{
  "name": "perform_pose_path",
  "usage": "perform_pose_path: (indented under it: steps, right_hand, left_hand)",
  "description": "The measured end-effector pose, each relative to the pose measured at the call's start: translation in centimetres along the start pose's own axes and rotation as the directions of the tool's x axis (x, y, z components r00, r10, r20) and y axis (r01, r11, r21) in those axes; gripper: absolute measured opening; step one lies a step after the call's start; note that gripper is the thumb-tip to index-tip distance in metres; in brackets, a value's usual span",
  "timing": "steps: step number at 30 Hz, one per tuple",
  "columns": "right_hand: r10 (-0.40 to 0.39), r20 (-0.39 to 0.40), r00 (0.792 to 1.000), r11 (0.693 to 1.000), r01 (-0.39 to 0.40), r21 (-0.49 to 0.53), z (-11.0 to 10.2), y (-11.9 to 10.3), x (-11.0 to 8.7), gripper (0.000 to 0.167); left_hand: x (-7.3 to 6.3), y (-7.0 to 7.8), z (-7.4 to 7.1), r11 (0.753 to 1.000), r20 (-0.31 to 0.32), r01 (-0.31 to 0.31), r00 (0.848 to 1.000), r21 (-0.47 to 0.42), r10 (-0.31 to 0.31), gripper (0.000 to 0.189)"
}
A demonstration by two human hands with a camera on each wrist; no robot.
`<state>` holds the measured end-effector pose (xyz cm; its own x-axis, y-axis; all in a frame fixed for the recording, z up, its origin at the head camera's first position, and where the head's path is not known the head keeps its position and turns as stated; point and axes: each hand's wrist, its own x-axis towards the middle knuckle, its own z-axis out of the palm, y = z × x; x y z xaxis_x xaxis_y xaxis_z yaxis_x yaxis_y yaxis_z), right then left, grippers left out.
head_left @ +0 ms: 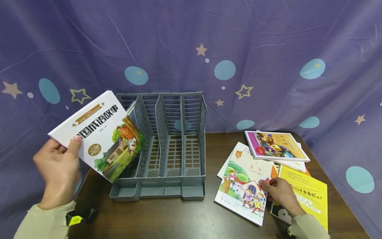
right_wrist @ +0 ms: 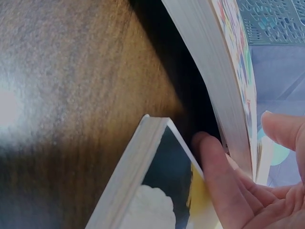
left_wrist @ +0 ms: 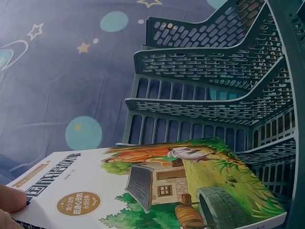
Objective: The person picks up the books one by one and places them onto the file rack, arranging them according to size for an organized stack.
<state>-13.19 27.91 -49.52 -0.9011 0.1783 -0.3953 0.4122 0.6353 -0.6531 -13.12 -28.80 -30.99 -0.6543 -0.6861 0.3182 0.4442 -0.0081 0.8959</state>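
My left hand (head_left: 58, 167) grips a white storybook (head_left: 102, 139) by its lower left edge, thumb over the cover. The book is tilted and overlaps the left side of a grey desktop book rack (head_left: 158, 191). In the left wrist view this book (left_wrist: 157, 191) shows a painted house and well, with the rack's dividers (left_wrist: 190, 69) beyond. My right hand (head_left: 282, 194) pinches the right edge of a pale paperback (head_left: 238, 186) with children on its cover. In the right wrist view the fingers lie under that paperback (right_wrist: 209, 71), above a shadowed gap, with the thumb on the cover side.
A yellow book (head_left: 313, 189) lies under my right wrist. Behind it, a purple-edged book (head_left: 277, 146) tops other books. A pale book edge (head_left: 131, 108) shows in the rack's leftmost slot. A star-patterned purple curtain (head_left: 179, 39) hangs behind the brown table (head_left: 167, 219).
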Motion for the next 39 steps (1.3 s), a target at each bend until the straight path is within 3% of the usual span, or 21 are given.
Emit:
perform_pose_path:
  steps: [13,19,22,27,34,39]
  right_hand:
    - [0.015,0.008,1.000,1.000,-0.015,0.024,0.1,0.0,0.0,0.069]
    - [0.006,0.004,1.000,1.000,-0.006,0.025,0.2,0.1,0.1,0.067]
    - [0.006,0.001,1.000,1.000,-0.006,0.020,0.2,0.0,0.1,0.065]
    - [0.009,0.002,1.000,1.000,-0.009,0.009,0.2,0.0,0.0,0.065]
    - [0.017,-0.005,1.000,1.000,-0.017,0.007,0.2,-0.1,0.1,0.066]
    - [0.027,0.000,1.000,0.999,-0.027,0.016,0.2,0.0,0.1,0.069]
  left_hand:
    - [0.5,0.8,-0.2,1.000,0.030,-0.012,0.999,0.022,0.012,0.029]
    - [0.5,1.0,-0.6,0.990,0.036,-0.035,0.999,0.136,0.030,0.027]
    - [0.5,0.9,-0.7,0.961,0.031,-0.065,0.998,0.270,0.059,0.027]
    - [0.4,0.2,-0.7,0.871,0.030,-0.123,0.992,0.476,0.124,0.027]
    - [0.4,-1.8,-0.1,0.886,0.011,-0.156,0.986,0.437,0.168,0.023]
    - [0.3,-2.9,0.6,0.933,-0.045,-0.102,0.991,0.344,0.125,0.024]
